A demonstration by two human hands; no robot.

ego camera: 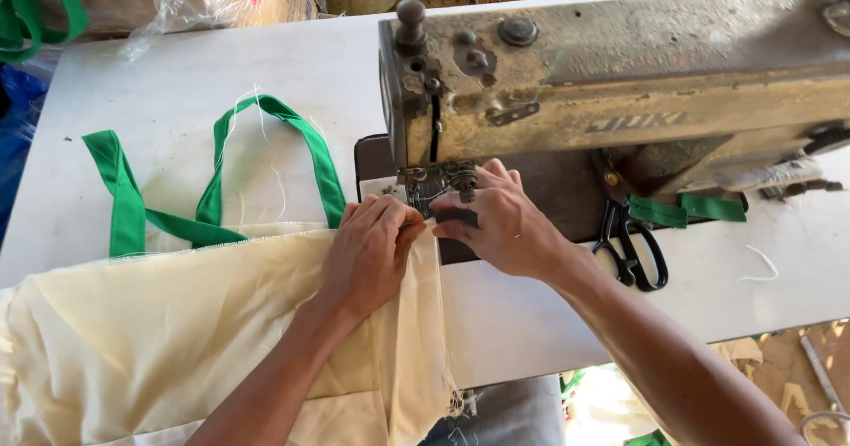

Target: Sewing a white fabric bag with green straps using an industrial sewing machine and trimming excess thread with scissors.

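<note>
While the cream fabric (177,331) is spread over the near left of the white table (549,313), its right edge is being fed up to the presser foot (434,189) of the old sewing machine (620,65). The left hand (367,251) is laid on top of that edge, fingers curled down and pinching a fold of the cloth. The right hand (500,220) is brought in from the other side, thumb and fingers closed on the same edge just below the needle area, touching the left.

The cloth is judged thin, light and limp: it sags off the near table edge, wrinkles readily and shows frayed threads at its lower corner. It would be expected to slide and bunch easily, so it is best gripped close to the seam line, flat between fingertips on both sides of the foot, rather than far back. Green strap handles (221,189) are seen looping out from under the top edge, lying flat on the table, stiffer than the cloth.

Black scissors (630,247) rest to the right, beside folded green strap pieces (686,209).

Much is hidden: the needle itself and the exact point of contact are covered by the fingers, how the straps are joined to the fabric cannot be made out, and the machine's right end is cut off.
</note>
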